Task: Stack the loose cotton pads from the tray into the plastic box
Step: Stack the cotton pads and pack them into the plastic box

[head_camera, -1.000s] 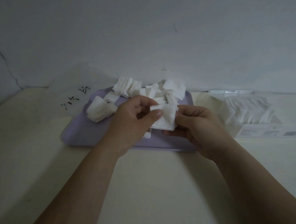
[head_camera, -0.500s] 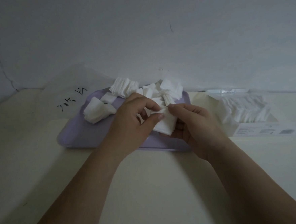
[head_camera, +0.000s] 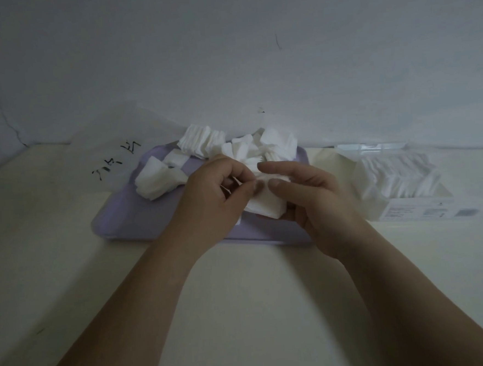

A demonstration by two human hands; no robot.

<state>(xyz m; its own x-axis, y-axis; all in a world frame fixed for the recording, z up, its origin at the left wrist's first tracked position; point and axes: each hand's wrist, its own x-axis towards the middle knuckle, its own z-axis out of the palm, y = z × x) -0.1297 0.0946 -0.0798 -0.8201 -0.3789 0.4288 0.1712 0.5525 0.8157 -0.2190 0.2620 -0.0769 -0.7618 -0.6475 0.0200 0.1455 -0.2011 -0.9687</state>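
Grip of left hand point(head_camera: 210, 202) and right hand point(head_camera: 316, 203) tight on soft square cotton pads point(head_camera: 264, 205) over smooth lilac tray point(head_camera: 117, 223)

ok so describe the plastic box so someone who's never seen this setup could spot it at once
Start at the pale table, then look right of the purple tray, past the right hand. The plastic box sits there, clear-walled with a printed label on its front; unlike the tray's jumbled heap, its cotton pads stand in a neat row.
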